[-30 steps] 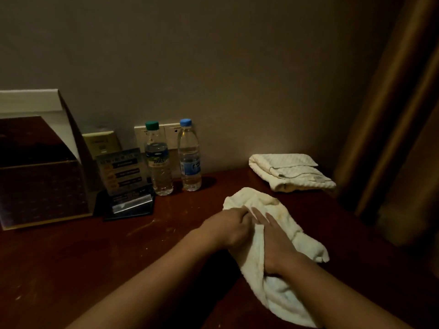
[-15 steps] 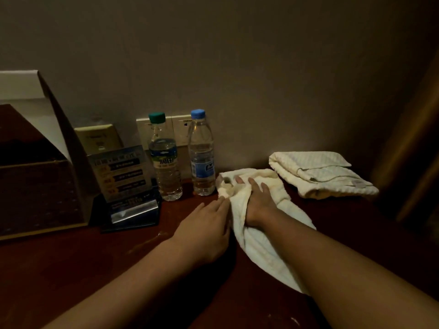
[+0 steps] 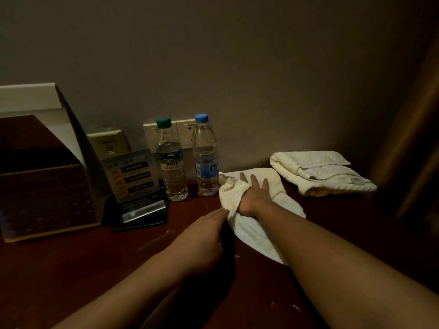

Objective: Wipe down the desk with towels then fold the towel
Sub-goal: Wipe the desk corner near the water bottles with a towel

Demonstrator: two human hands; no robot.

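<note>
Head view showed the towel [image 3: 251, 224] bunched on the desk [image 3: 95, 276] near the back wall, its long axis running from the near right up toward the bottles. Right hand [image 3: 255, 198] lay flat on its far end, fingers spread, pressing rather than gripping. Left hand [image 3: 202, 236] rested open beside the towel's left edge, fingertips touching it. The blue-capped bottle [image 3: 205, 157] stood just beside the far end, so I judged a leftward wipe would meet it. A folded towel [image 3: 318, 172] lay to the right.
</note>
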